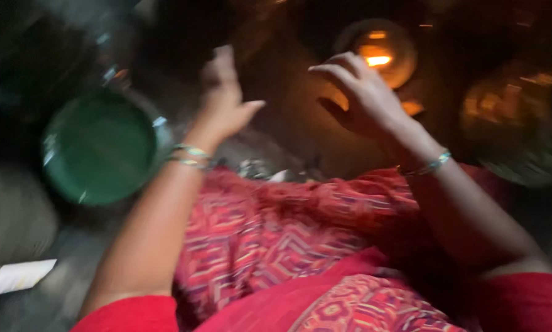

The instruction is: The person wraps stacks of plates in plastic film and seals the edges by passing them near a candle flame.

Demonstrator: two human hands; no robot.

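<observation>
Empty open hands (223,101) (362,92), fingers pointing away.

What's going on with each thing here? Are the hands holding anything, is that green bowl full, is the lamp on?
Left hand: raised, fingers spread, holding nothing.
Right hand: raised, fingers curled loosely, holding nothing.
Green bowl: tilted toward the camera, looks empty, though blurred.
Round lamp: lit, glowing orange.
Bangles: worn on the left wrist.
Bracelet: worn on the right wrist.
</observation>
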